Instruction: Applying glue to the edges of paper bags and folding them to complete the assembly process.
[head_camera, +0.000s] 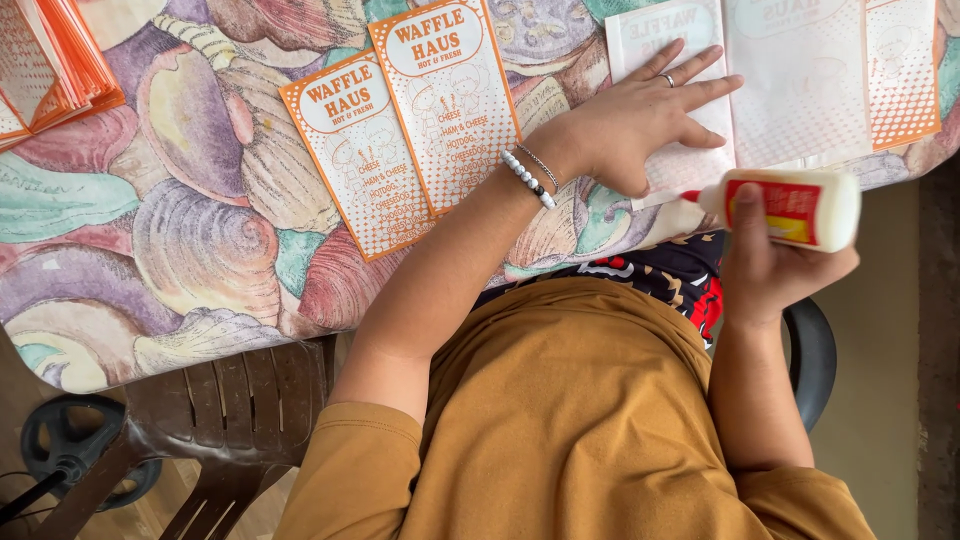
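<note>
Two hands are busy at the edge of the worktop (150, 230), which has a cloth with big sea shells on it. The right hand (775, 265) is wrapped tight around a white glue bottle (800, 208) with a red and yellow label. The bottle lies on its side in that hand, and its tip points toward the left hand, just past the edge of the worktop. The left hand (640, 120) lies flat with its fingers spread out, and it presses down on a pale paper bag (668, 40) that is turned face down. The tip of the bottle is near the bottom edge of that bag, just below the left hand. More pale paper (800, 80) lies right beside the bag, out past the right hand. On the other side of the left hand lie two orange and white paper bags (400, 130), face up, one partly over the other. Far off past them, in the corner, is a stack of orange bags (50, 60). Close to the person, under the left arm, is a brown plastic chair (230, 400).
</note>
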